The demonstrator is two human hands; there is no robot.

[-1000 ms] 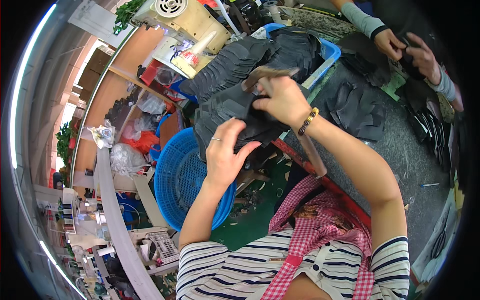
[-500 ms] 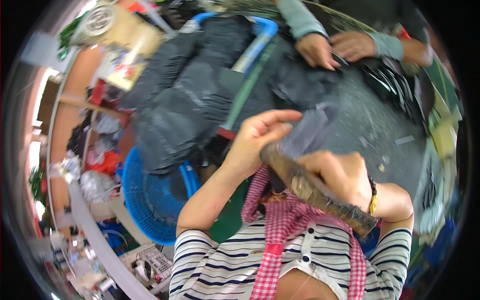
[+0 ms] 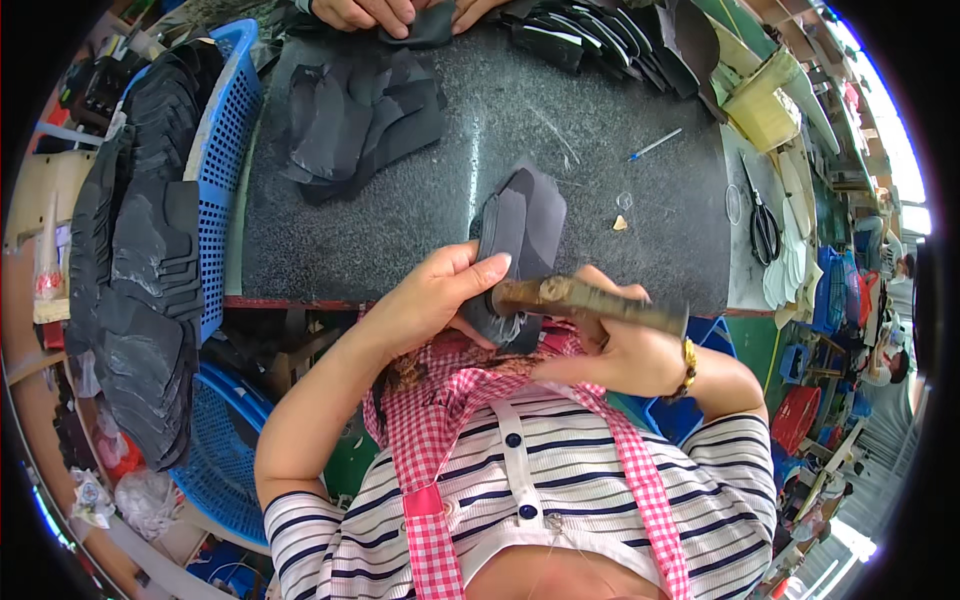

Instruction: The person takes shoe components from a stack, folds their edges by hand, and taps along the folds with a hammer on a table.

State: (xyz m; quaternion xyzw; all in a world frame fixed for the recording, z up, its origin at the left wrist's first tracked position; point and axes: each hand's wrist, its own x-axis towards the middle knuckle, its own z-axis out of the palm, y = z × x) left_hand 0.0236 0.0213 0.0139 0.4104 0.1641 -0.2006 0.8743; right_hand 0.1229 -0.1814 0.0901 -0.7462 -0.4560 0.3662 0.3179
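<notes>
My left hand point(image 3: 430, 295) pinches a small stack of dark grey cut pieces point(image 3: 527, 222) at the table's near edge, thumb on top. The stack points away from me, and whitish streaks show at its near end. My right hand point(image 3: 635, 350) is closed around a short, thick, worn wooden tool point(image 3: 575, 295), which lies sideways over the near end of the stack. Motion blurs the tool, and its exact kind is unclear. Farther off to the left, a loose pile of similar dark pieces point(image 3: 350, 125) rests on the table.
Another person's hands point(image 3: 375, 12) handle a dark piece at the far edge. Left stands a blue basket point(image 3: 222, 170) beside stacked dark pieces point(image 3: 150, 260). On the right lie a pen point(image 3: 655, 145), black-handled scissors point(image 3: 765, 232) and a yellowish container point(image 3: 765, 100). Black curved pieces point(image 3: 590, 35) sit far right.
My view has swung to the right, showing more of the table. My left hand, raised with fingers apart before, now grips the stack. The wooden tool has moved over its near end.
</notes>
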